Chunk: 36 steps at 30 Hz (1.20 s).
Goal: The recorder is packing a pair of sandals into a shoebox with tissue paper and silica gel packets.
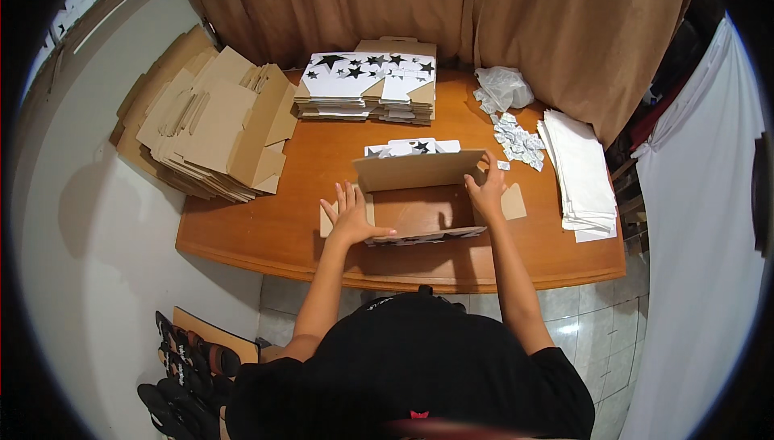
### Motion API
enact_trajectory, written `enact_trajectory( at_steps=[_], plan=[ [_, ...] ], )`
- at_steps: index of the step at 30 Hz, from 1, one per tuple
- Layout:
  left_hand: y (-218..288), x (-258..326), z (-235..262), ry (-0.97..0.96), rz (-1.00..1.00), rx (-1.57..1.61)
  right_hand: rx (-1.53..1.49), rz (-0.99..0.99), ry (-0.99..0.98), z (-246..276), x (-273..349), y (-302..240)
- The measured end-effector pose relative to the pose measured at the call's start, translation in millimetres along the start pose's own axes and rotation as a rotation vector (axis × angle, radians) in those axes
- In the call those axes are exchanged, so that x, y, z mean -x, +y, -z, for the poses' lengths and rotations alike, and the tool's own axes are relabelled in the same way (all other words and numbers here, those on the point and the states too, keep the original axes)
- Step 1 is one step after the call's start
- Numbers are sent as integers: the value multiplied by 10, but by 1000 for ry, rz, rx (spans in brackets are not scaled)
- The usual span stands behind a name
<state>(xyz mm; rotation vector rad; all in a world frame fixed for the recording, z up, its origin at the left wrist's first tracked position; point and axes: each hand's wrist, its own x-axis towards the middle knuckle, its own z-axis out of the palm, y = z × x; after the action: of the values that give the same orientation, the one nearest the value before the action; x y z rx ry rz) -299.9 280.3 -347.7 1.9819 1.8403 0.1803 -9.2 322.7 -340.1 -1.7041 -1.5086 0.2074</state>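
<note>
An unfolded cardboard box (pixel 415 172) stands near the middle of the table's front, brown inside and white with black stars outside. Its top gapes and the tabletop shows through the bottom. Side flaps stick out left and right. My left hand (pixel 350 221) lies against the left side with fingers spread, thumb stretched along the near wall. At the far right corner, my right hand (pixel 486 192) grips the box, thumb on the inner side and fingers around the edge; part of that grip is hidden.
Flat brown cardboard boxes (pixel 210 125) are piled at the left of the wooden table (pixel 266 238). Star-printed flat boxes (pixel 343 77) are stacked at the back. Small white packets (pixel 518 141), a clear plastic bag (pixel 506 87) and white folded sheets (pixel 579 170) lie right.
</note>
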Motion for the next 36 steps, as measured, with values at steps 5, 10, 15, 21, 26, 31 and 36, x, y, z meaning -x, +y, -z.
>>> enact_trajectory(
  at_steps=[5, 10, 15, 21, 26, 31, 36],
  plan=[
    [-125, -10, -75, -84, -20, 12, -2, 129, -136, 78, 42, 206],
    [-136, 6, -138, 38, -51, 142, 117, 293, -296, 294, 113, 155],
    [-98, -20, -118, 56, -68, 110, 240, 307, -270, 305, 205, 235],
    [-143, -50, -188, 228, -145, 318, 445, 223, -243, 303, 281, 243],
    [19, -128, -170, -119, -333, 324, 220, 182, -277, 337, 326, 474],
    [166, -109, -174, -219, -299, 97, 205, -100, 152, 462, 422, 665],
    [296, -16, -194, -146, -316, -45, -807, -691, -77, 712, 449, 1099]
  ],
)
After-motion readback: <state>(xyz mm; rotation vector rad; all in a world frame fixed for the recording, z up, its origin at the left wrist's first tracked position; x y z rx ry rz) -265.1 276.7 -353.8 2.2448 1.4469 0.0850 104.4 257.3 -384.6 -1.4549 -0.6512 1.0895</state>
